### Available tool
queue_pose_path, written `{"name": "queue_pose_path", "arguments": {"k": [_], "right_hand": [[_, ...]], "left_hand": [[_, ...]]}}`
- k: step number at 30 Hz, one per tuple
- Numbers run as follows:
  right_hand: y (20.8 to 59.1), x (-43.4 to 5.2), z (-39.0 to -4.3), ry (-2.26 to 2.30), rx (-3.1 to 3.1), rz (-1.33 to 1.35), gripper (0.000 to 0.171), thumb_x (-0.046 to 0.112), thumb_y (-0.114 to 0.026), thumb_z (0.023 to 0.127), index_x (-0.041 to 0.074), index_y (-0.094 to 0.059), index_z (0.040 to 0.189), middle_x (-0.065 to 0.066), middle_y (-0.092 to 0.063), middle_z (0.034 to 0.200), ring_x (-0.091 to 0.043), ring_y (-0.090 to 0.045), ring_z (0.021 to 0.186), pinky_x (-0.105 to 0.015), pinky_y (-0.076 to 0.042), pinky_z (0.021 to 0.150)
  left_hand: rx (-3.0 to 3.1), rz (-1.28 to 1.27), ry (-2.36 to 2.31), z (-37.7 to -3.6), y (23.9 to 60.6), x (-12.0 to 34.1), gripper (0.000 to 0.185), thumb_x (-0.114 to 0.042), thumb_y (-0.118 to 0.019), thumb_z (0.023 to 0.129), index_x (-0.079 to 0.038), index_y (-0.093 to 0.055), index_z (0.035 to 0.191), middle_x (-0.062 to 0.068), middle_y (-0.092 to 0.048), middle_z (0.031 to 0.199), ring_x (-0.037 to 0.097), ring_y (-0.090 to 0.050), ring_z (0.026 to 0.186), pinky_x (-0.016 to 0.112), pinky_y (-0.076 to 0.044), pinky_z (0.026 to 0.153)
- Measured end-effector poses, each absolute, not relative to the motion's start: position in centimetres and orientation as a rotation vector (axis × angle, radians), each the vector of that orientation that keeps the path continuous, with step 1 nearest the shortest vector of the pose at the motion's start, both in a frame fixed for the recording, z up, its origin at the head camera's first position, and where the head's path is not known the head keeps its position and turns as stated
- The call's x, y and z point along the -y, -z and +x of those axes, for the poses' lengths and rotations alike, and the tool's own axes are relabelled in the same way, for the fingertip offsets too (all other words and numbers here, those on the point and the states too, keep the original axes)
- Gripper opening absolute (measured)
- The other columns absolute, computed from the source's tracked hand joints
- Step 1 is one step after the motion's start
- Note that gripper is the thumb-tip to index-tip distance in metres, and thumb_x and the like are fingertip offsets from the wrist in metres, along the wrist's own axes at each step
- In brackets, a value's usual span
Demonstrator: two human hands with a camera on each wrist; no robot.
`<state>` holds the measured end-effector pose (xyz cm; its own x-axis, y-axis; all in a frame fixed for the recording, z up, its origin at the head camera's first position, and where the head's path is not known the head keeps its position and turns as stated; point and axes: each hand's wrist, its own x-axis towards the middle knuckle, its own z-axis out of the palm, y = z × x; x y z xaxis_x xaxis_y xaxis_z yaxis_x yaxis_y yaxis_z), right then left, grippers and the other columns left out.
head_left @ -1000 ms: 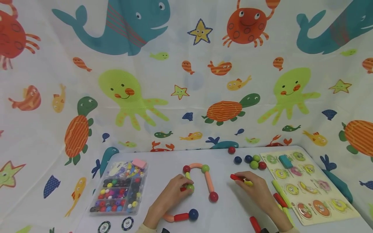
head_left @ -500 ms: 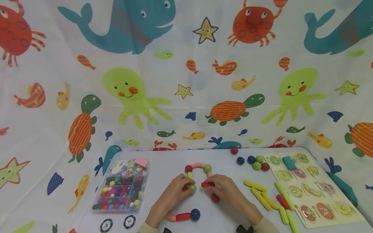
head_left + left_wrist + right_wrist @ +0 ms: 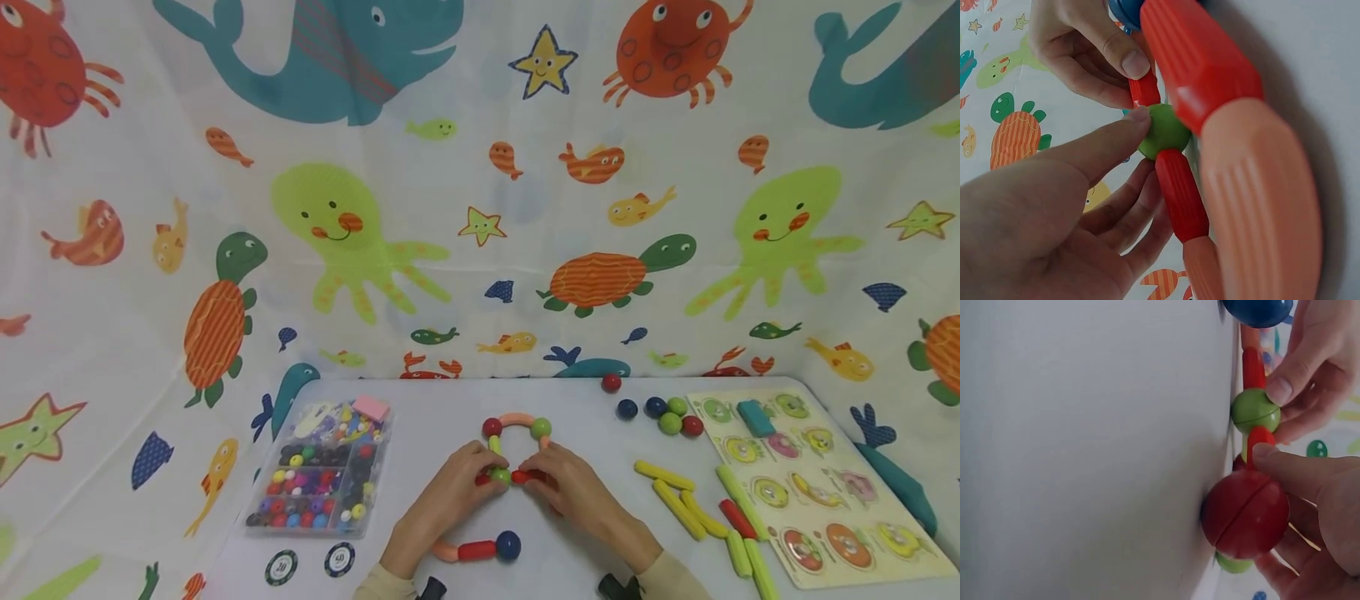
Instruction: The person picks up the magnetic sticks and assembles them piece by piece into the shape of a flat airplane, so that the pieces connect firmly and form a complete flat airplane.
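My left hand [image 3: 453, 483] pinches a green ball [image 3: 1169, 128] between thumb and fingers. A red rod [image 3: 1182, 197] runs from this ball to a salmon curved rod [image 3: 1202, 269]. Opposite, my right hand [image 3: 570, 483] pinches another red rod [image 3: 1261, 436], its end right at the green ball. A large dark red ball [image 3: 1246, 514] sits beside the right fingers, mostly hidden by the hand in the head view. Behind the hands, a yellow-green rod [image 3: 494, 445], red ball [image 3: 492, 427], salmon curved rod [image 3: 517, 418] and second green ball [image 3: 541, 427] form an arch.
A blue ball [image 3: 508, 546] with a red rod lies in front. Loose yellow rods [image 3: 678, 508] and a red rod [image 3: 738, 518] lie at right, near a wooden puzzle board [image 3: 847, 500]. Loose balls [image 3: 670, 423] sit behind. At left are a bead box [image 3: 318, 467] and two chips [image 3: 340, 559].
My right hand has come leftward with the red rod, from near the yellow rods up to the green ball. My left hand keeps hold of that ball. The head view has shifted slightly.
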<state>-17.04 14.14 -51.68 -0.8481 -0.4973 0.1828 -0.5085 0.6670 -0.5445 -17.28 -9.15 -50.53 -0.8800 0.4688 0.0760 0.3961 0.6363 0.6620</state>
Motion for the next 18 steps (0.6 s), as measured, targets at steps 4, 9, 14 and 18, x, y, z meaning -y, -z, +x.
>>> {"name": "queue_pose_path", "arguments": {"k": [4, 9, 14, 18], "right_hand": [[51.7, -13.9, -17.1, -0.935, 2.855, 0.858, 0.024, 0.016, -0.077, 0.09, 0.018, -0.075, 0.114, 0.012, -0.073, 0.104, -0.008, -0.065, 0.104, -0.043, -0.049, 0.107], [51.6, -14.0, -17.0, -0.953, 2.858, 0.831, 0.025, 0.016, -0.077, 0.09, 0.019, -0.074, 0.115, 0.012, -0.07, 0.104, -0.003, -0.061, 0.098, -0.037, -0.054, 0.099], [51.2, -14.6, -16.2, -0.972, 2.806, 0.739, 0.026, 0.016, -0.08, 0.088, 0.02, -0.074, 0.114, 0.013, -0.068, 0.102, -0.004, -0.061, 0.091, -0.028, -0.058, 0.089], [50.8, -15.5, -15.2, -0.986, 2.73, 0.628, 0.028, 0.016, -0.082, 0.085, 0.02, -0.075, 0.112, 0.011, -0.07, 0.111, -0.007, -0.065, 0.105, -0.032, -0.057, 0.094]], "left_hand": [[-2.751, 0.734, -1.075, -17.3, 50.5, 9.2, 0.027, -0.023, -0.077, 0.091, -0.014, -0.074, 0.116, -0.002, -0.061, 0.098, 0.01, -0.052, 0.085, 0.019, -0.045, 0.074], [-2.765, 0.73, -1.068, -17.1, 50.3, 9.0, 0.028, -0.022, -0.078, 0.091, -0.014, -0.074, 0.117, -0.001, -0.061, 0.101, 0.012, -0.054, 0.089, 0.021, -0.048, 0.078], [-2.786, 0.721, -1.031, -16.9, 50.3, 8.4, 0.029, -0.024, -0.077, 0.091, -0.016, -0.074, 0.119, -0.002, -0.061, 0.11, 0.01, -0.053, 0.1, 0.026, -0.053, 0.091], [-2.822, 0.729, -0.955, -16.8, 50.4, 7.9, 0.029, -0.027, -0.076, 0.092, -0.017, -0.074, 0.119, -0.003, -0.061, 0.113, 0.01, -0.052, 0.105, 0.028, -0.053, 0.095]]}}
